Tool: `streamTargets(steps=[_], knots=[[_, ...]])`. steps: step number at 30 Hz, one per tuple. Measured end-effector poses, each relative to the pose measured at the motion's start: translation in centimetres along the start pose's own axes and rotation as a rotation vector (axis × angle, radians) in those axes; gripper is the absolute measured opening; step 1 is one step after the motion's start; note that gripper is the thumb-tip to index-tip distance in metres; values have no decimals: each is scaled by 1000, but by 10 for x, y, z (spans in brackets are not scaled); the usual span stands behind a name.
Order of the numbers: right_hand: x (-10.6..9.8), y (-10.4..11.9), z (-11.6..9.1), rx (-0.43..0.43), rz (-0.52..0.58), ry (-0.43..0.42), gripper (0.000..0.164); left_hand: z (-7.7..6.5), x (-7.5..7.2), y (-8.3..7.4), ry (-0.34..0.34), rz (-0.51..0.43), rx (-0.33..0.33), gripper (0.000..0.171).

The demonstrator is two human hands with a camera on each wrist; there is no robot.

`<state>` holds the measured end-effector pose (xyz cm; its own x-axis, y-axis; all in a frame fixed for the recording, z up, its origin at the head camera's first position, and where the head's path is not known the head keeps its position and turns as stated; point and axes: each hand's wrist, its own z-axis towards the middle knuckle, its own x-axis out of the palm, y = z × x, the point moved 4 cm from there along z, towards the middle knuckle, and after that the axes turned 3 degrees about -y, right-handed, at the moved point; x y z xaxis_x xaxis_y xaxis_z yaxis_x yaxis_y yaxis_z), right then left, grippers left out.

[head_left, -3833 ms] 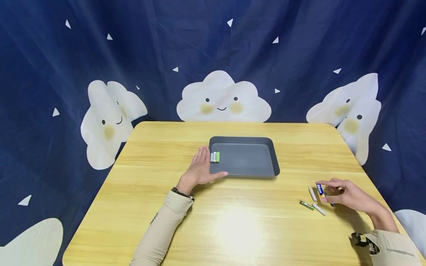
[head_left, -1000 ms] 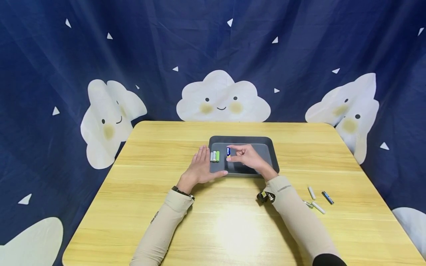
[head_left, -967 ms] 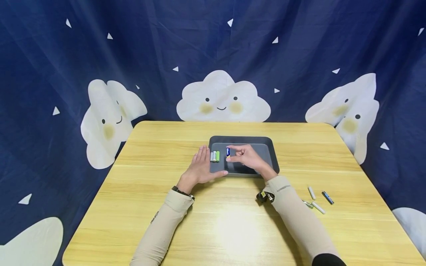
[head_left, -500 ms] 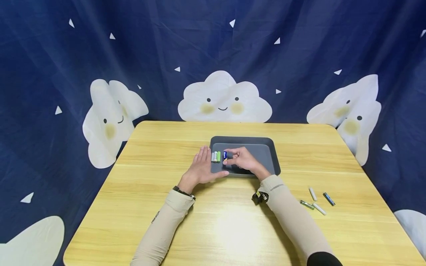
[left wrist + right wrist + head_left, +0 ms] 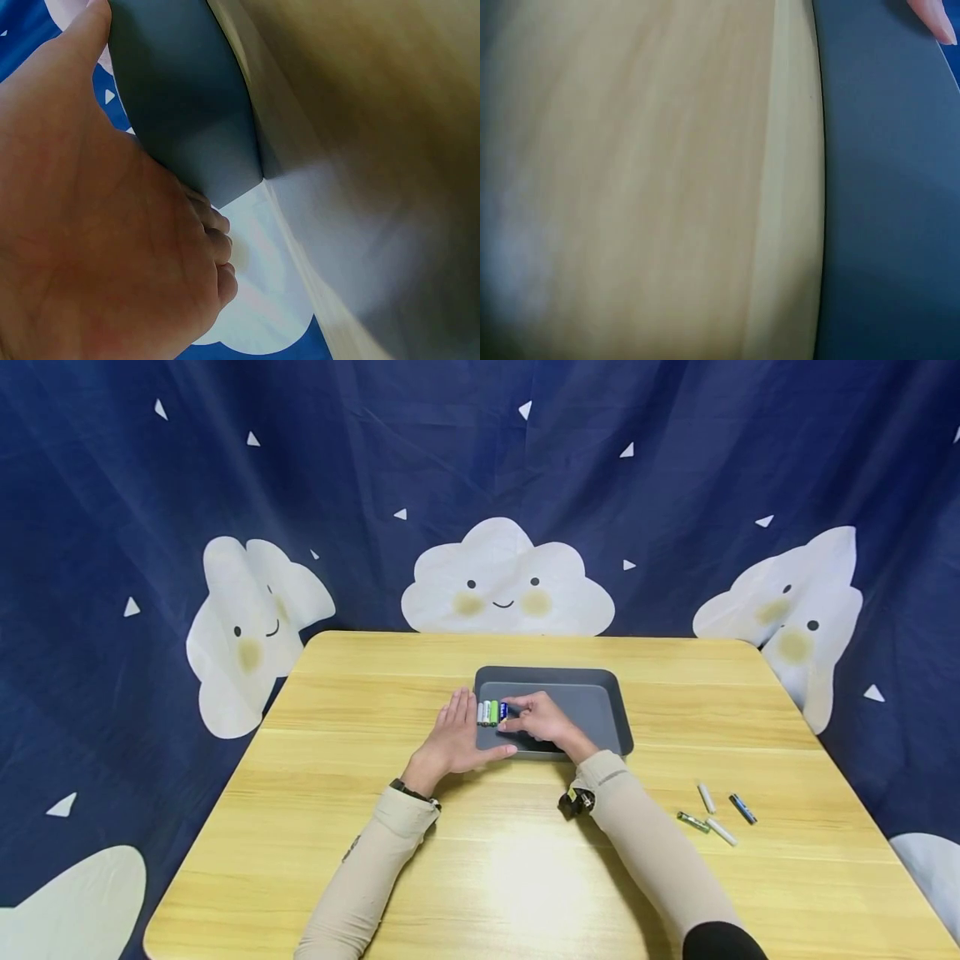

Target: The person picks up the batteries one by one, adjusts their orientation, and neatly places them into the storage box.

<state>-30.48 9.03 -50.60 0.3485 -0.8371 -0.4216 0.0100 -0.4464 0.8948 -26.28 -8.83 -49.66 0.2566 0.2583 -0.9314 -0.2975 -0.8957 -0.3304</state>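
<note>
The blue battery (image 5: 504, 712) is pinched by the right hand (image 5: 545, 718), long axis near-to-far, just right of the green battery (image 5: 493, 713).

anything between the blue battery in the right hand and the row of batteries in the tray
Nothing visible: the right hand holds the blue battery right beside the green one; any gap is too small to tell. The left hand is beyond the row.
</note>
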Motion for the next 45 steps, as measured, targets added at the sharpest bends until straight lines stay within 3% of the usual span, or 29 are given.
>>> streamTargets(steps=[8, 23, 32, 45], knots=[[2, 2, 1, 42, -40, -32, 63, 1, 0, 0, -3, 0, 4, 128], [5, 7, 3, 35, -142, -80, 65, -2, -1, -1, -37, -23, 26, 126], [8, 11, 2, -20, -159, -82, 68, -4, -2, -2, -29, -35, 25, 128], [3, 9, 1, 32, -118, -26, 82, 1, 4, 4, -39, -49, 27, 135]])
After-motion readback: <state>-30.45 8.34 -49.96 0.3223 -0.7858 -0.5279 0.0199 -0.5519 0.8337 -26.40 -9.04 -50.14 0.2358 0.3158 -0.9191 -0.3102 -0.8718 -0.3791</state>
